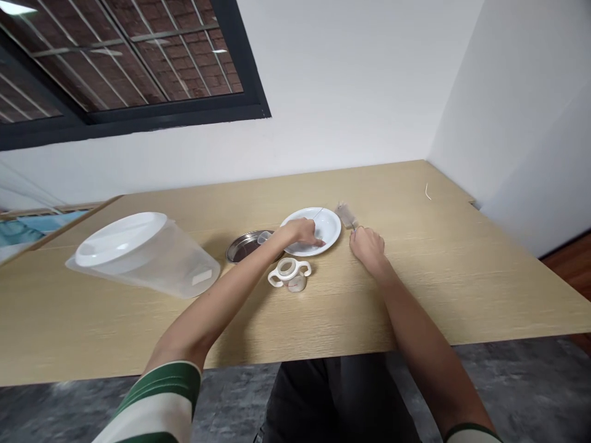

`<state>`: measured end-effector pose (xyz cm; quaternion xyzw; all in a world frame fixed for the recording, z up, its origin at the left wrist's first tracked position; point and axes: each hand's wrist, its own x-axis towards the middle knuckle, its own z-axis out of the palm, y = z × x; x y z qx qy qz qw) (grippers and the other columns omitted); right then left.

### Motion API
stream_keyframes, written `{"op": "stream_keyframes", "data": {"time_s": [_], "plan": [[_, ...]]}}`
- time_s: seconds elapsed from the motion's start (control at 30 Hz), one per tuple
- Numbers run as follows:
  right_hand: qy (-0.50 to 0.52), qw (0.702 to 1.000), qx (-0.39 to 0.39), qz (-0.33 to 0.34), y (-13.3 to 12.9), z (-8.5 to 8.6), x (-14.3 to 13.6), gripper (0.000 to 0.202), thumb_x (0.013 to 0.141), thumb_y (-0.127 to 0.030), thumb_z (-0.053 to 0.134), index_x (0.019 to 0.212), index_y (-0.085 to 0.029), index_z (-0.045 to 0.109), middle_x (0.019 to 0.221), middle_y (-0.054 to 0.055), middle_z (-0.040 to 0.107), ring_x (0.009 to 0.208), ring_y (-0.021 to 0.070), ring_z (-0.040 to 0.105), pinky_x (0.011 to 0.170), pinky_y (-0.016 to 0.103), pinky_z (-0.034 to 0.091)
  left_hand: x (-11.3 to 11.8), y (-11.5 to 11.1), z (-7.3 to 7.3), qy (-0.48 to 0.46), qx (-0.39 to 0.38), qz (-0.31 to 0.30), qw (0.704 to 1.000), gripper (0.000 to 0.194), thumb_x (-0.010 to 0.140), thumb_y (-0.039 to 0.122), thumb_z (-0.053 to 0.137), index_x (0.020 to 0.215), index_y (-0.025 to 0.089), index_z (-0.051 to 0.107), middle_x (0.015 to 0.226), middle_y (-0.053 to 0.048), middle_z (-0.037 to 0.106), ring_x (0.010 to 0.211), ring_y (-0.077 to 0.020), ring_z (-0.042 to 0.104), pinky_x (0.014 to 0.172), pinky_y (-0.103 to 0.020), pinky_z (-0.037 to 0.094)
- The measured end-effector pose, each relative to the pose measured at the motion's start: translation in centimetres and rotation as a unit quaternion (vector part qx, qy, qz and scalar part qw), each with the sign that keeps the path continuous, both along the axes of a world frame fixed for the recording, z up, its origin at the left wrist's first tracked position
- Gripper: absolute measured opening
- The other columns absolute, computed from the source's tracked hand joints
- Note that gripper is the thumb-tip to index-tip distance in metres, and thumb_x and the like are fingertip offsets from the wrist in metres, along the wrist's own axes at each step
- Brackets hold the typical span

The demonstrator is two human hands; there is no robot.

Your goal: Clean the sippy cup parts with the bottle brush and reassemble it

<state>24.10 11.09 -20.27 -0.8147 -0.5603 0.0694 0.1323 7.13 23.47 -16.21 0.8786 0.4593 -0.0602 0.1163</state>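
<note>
My left hand (305, 232) reaches over a white round plate (332, 229), its fingers curled down at the plate's surface. What lies under those fingers is mostly hidden; a thin line shows just behind them. To the right of the plate, my right hand (368, 247) is closed around the handle of a tool with a flat greyish head (345, 215), blurred, pointing up and left. In front of the plate stands a small clear cup with a white two-handled collar (290, 274). A round steel tray (244, 246) sits left of the plate, partly behind my left forearm.
A large translucent container with a white lid (143, 252) stands on the table's left. A small clear cup (264, 237) is at the steel tray. A thin white strip (428, 192) lies at the far right. The wooden table (462, 277) meets the wall behind.
</note>
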Motion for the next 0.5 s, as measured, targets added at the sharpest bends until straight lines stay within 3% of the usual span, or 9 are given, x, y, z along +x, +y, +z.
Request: {"op": "stream_keyframes", "data": {"time_s": [0.13,0.3,0.4,0.5], "plan": [[0.013,1.000,0.016,-0.007,0.1,0.0,0.1,0.036,0.101,-0.029,0.035,0.104,-0.013,0.066,0.103,0.018,0.069,0.093,0.0265,0.068,0.078,0.033,0.047,0.2,0.4,0.5,-0.008,-0.022,-0.012,1.000,0.043,0.056,0.056,0.078,0.045,0.020,0.059,0.051,-0.005,0.057,0.050,-0.0203,0.053,0.054,-0.031,0.036],[0.028,0.998,0.050,-0.032,0.3,0.0,0.0,0.036,0.103,-0.028,0.031,0.115,-0.012,0.060,0.105,0.017,0.068,0.095,0.0253,0.067,0.079,0.032,0.046,-2.3,0.5,2.8,-0.158,-0.009,-0.010,0.987,0.043,0.063,0.058,0.076,0.083,0.021,0.071,0.090,-0.006,0.072,0.077,-0.0222,0.065,0.065,-0.029,0.045],[0.039,0.994,0.082,-0.052,0.4,0.3,-0.1,0.038,0.104,-0.029,0.027,0.116,-0.011,0.058,0.106,0.017,0.068,0.093,0.0251,0.067,0.076,0.031,0.044,-4.8,-0.2,2.9,-0.308,-0.030,0.037,0.950,0.051,0.060,0.056,0.081,0.091,0.017,0.068,0.093,-0.008,0.072,0.082,-0.0231,0.067,0.071,-0.031,0.051],[0.052,0.989,0.125,-0.055,0.3,0.7,-0.4,0.036,0.104,-0.033,0.028,0.111,-0.013,0.058,0.101,0.015,0.070,0.088,0.0244,0.067,0.071,0.030,0.041,-7.4,-1.3,1.6,-0.460,-0.041,0.073,0.884,0.054,0.056,0.047,0.088,0.094,0.014,0.067,0.098,-0.011,0.072,0.090,-0.0231,0.068,0.084,-0.035,0.054]]}}
